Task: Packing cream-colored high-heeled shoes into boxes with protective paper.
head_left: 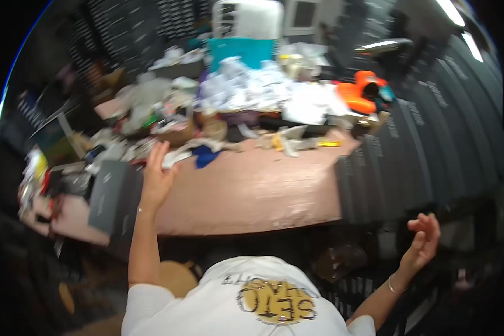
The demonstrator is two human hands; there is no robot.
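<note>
A big pink table [252,190] fills the middle of the view. Its near part is bare, and the far part is piled with a mess of things. The picture is blurry, so many small things in the pile cannot be told apart. Behind the table stands a white box-shaped thing [249,19] on a teal bin [242,51]. To the right, dark shelves [431,140] with many thin black boxes curve along the wall. A bright orange thing [359,92] sits at the far right corner of the table. White cloths and papers [246,87] lie in a heap in the middle of the far side. A dark grey box [111,196] stands at the left edge of the table.

The person wears a white shirt [246,302] with a yellow print.

The left hand [158,173] is up over the table, just beside the grey box. Its fingers are loosely spread and it holds nothing. It looks close to a small white scrap [176,158], but the blur hides whether they touch.

The right hand [423,238] is raised off to the right, well apart from the table. Its fingers are curled a little, spread, and empty.
</note>
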